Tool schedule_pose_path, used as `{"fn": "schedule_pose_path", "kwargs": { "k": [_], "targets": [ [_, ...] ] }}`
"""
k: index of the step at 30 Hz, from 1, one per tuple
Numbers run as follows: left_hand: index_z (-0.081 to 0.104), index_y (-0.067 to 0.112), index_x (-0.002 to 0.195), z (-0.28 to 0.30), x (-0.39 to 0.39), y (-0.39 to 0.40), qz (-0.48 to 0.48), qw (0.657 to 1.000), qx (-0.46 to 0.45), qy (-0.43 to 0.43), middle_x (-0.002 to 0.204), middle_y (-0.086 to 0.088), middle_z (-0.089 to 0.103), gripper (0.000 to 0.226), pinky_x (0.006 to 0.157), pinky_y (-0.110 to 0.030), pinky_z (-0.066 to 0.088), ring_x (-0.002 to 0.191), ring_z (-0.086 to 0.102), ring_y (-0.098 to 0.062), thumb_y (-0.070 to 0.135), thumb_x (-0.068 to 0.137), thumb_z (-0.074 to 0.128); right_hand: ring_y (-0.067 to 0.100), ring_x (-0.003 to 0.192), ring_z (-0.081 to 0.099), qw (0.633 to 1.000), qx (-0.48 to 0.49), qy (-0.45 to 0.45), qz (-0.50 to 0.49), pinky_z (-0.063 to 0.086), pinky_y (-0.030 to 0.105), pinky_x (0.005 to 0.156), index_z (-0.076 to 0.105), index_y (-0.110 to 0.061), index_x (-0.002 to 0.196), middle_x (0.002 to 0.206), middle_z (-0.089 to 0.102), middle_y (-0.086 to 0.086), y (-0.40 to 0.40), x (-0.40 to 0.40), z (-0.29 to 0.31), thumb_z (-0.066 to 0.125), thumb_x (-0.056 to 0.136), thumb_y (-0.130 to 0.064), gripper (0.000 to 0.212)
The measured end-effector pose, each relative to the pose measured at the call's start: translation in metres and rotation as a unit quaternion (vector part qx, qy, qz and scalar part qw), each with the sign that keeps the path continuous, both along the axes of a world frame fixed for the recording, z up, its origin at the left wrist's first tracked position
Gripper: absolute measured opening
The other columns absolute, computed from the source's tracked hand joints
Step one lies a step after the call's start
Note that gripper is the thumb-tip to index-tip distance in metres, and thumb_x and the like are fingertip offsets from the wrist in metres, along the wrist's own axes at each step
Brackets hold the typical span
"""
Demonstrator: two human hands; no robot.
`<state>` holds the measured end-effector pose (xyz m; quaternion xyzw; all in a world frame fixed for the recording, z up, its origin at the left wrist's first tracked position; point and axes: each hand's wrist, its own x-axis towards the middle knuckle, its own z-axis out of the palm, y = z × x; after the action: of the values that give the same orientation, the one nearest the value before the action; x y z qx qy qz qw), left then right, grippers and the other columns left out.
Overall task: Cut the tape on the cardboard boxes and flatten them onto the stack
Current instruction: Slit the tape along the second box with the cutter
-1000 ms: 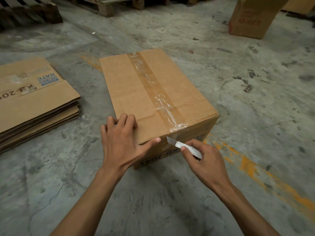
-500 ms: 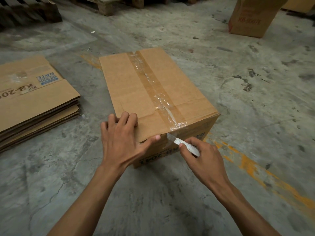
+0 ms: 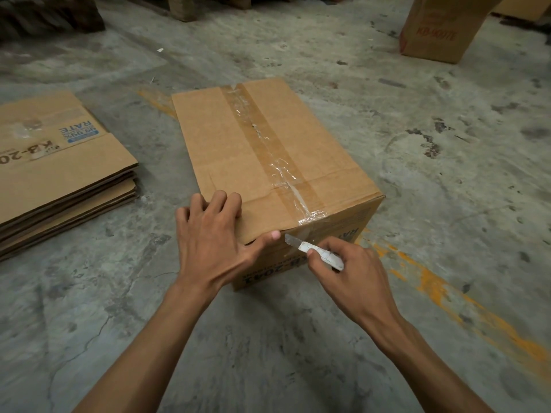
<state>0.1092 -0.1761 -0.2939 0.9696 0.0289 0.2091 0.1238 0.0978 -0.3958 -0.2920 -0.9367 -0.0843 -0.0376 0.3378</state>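
Observation:
A closed cardboard box (image 3: pixel 238 138) stands on the concrete floor in front of me, with a strip of clear tape (image 3: pixel 262 141) running along its top seam and over the near edge. My left hand (image 3: pixel 211 236) rests on the box's near left corner, fingers on top and thumb along the front edge. My right hand (image 3: pixel 351 263) grips a small white utility knife (image 3: pixel 316 250). Its blade tip sits at the taped near edge, just right of my left thumb. To the left lies a stack of flattened boxes (image 3: pixel 56 177).
Another upright cardboard box (image 3: pixel 441 28) stands at the far right. Wooden pallets (image 3: pixel 179 7) line the far edge of the floor. A worn orange line (image 3: pixel 447 293) is painted on the concrete to the right of the box.
My right hand has brought the knife tip up and left, close to the tape at the box's near edge. My left hand stays pressed on the corner.

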Motion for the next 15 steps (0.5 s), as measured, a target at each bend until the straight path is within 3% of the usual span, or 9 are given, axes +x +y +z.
{"fn": "schedule_pose_path", "kwargs": {
  "k": [15],
  "targets": [
    [0.04,0.025,0.083,0.0013,0.0001,0.0003,-0.009,1.0,0.002,-0.001,0.083,0.009,0.042,0.065,0.073,-0.037,0.029,0.08,0.034,-0.018,0.089,0.072,0.036,0.012,0.046,0.054,0.999,-0.024,-0.01,0.018,0.037,0.027,0.044,0.064,-0.032,0.075,0.049,0.057,-0.004,-0.0032,0.0048,0.0058,0.055,0.085,-0.048,0.021]
  ]
}}
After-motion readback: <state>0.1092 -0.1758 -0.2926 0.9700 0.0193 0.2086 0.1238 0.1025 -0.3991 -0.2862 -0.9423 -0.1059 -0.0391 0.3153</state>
